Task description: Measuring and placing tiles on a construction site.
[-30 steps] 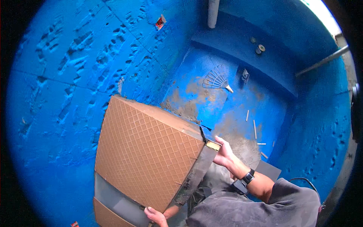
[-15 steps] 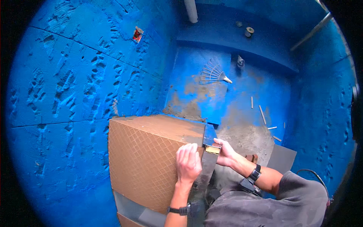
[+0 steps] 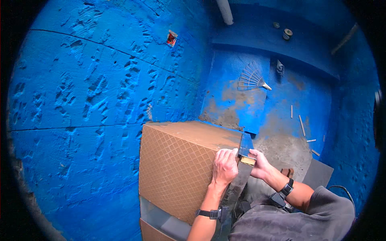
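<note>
My left hand [image 3: 225,168] is closed, fingers curled at the upper corner of a tan structure faced with a diamond grid [image 3: 177,172]. Its fingertips lie beside the left edge of a dark glossy strip [image 3: 246,144] that mirrors blue. Whatever the left fingers pinch is hidden. From the other side my right hand [image 3: 260,165] grips the strip, thumb on top and other fingers mostly out of sight. A pale yellow block [image 3: 247,160] shows at the strip's near end, between the hands. Below it runs a dark smooth side face [image 3: 237,182].
Blue rough wall [image 3: 80,100] rises at left, with a wire-filled socket hole [image 3: 171,38]. Beyond the structure, a fan-shaped rake head [image 3: 253,77] and thin pale strips [image 3: 301,125] lie on the stained floor. A grey panel [image 3: 317,176] sits at right; a grey band [image 3: 165,220] crosses the structure below.
The view has swung so that everything sits farther right. My left hand has come closer to the glossy strip; my right hand keeps its grip on it.
</note>
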Demonstrator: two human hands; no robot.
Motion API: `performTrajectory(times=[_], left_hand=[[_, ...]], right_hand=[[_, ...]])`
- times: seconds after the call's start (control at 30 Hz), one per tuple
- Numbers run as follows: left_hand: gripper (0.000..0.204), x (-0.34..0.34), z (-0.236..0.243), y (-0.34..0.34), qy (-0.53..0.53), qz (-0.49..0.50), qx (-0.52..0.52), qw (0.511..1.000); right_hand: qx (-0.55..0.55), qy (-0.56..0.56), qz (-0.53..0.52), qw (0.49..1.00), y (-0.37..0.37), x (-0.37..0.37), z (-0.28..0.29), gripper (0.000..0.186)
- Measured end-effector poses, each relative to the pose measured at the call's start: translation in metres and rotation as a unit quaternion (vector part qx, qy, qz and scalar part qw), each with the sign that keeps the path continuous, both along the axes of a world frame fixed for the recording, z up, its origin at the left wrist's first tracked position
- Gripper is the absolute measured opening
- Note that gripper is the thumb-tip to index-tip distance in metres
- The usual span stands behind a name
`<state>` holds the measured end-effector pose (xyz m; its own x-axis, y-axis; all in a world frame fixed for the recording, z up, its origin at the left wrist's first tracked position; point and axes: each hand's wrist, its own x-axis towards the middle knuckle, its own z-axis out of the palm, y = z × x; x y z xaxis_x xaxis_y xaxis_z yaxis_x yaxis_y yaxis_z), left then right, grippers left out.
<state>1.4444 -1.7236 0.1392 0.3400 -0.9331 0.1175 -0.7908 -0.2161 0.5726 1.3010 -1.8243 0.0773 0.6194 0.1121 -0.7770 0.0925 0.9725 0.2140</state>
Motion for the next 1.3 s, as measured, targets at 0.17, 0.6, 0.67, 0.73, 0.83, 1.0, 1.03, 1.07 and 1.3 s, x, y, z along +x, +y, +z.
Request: performTrajectory(times=[0.17, 0.6, 0.67, 0.73, 0.83, 1.0, 1.03, 1.07, 1.3], left_hand=[[0.035, -0.002, -0.005, -0.002, 0.005, 0.001, -0.007, 1.000], [0.028, -0.004, -0.004, -0.002, 0.016, 0.030, -0.018, 0.999], [0.025, -0.003, -0.009, 0.006, 0.015, 0.035, -0.022, 0.999], [0.024, -0.006, -0.014, 0.008, 0.027, 0.033, -0.043, 0.998], [0.018, -0.008, -0.005, 0.008, 0.017, 0.040, -0.062, 0.997], [0.021, -0.016, 0.003, 0.033, -0.012, 0.086, -0.087, 0.992], [0.021, -0.017, 0.007, 0.043, -0.020, 0.102, -0.093, 0.990], [0.025, -0.019, 0.012, 0.056, -0.044, 0.131, -0.117, 0.983], [0.023, -0.075, 0.049, 0.233, -0.062, 0.403, -0.121, 0.905]], right_hand=[[0.001, -0.020, -0.009, 1.000, 0.001, -0.001, -0.006, 0.039], [0.002, -0.026, 0.003, 1.000, 0.002, -0.002, -0.022, 0.041], [0.006, -0.015, 0.034, 0.999, 0.003, 0.000, -0.019, 0.043], [-0.001, -0.013, 0.044, 0.999, -0.001, -0.002, -0.012, 0.046], [0.009, 0.005, 0.039, 0.999, -0.008, -0.001, -0.008, 0.040], [-0.036, -0.003, 0.089, 0.995, 0.001, 0.009, 0.013, 0.044], [-0.043, -0.010, 0.105, 0.993, 0.003, 0.010, 0.015, 0.044], [-0.042, -0.017, 0.110, 0.993, 0.004, 0.009, 0.013, 0.045], [-0.229, 0.093, 0.248, 0.937, -0.038, -0.073, -0.112, 0.053]])
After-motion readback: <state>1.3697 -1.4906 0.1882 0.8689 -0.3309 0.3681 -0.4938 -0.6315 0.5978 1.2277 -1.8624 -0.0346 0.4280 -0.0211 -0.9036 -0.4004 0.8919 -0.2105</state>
